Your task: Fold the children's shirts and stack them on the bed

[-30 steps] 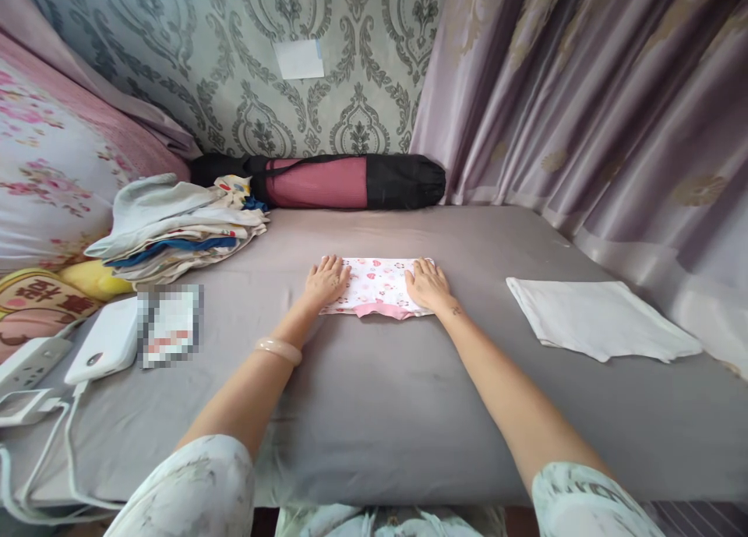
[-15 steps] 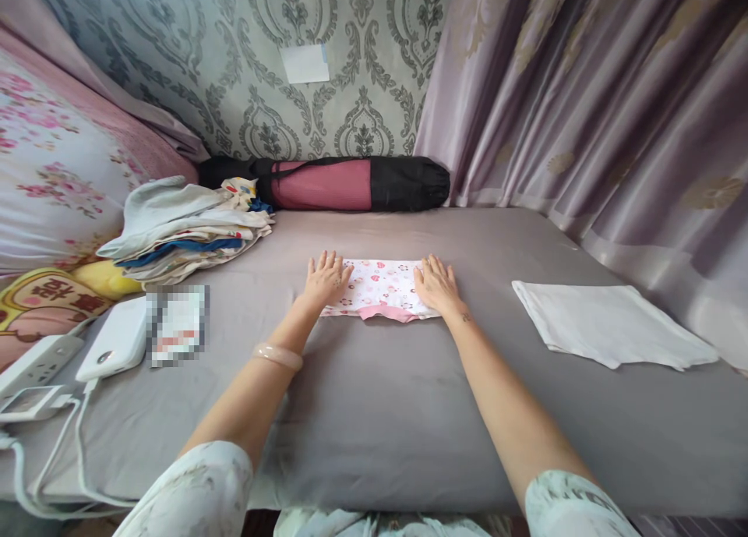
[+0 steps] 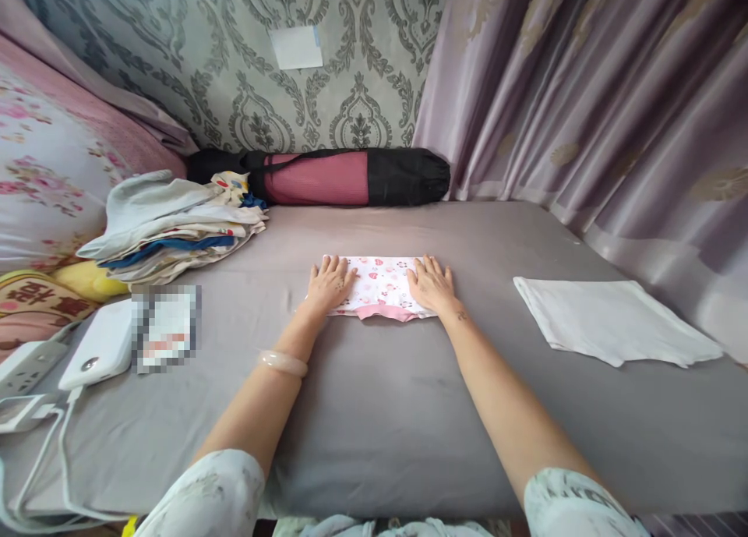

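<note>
A small folded garment (image 3: 381, 284), white with pink and red prints and a pink curved edge towards me, lies flat in the middle of the grey sheet. My left hand (image 3: 330, 284) rests palm down on its left end, fingers stretched out. On the right end lies my right hand (image 3: 431, 285), also flat with its fingers spread. Both hands press on the cloth without gripping it, and they hide parts of its two ends. A pale bangle (image 3: 283, 363) circles my left forearm.
A folded white garment (image 3: 613, 319) lies at the right. At the left are a pile of clothes (image 3: 175, 229), a white power bank (image 3: 99, 342) with cables, a power strip (image 3: 29, 365) and a blurred packet (image 3: 167, 326). A black and pink rolled bag (image 3: 315, 180) lies along the wall.
Both hands stay flat on the garment; the left has shifted slightly inward. The view has tilted a little, so the things on the left appear farther left.
</note>
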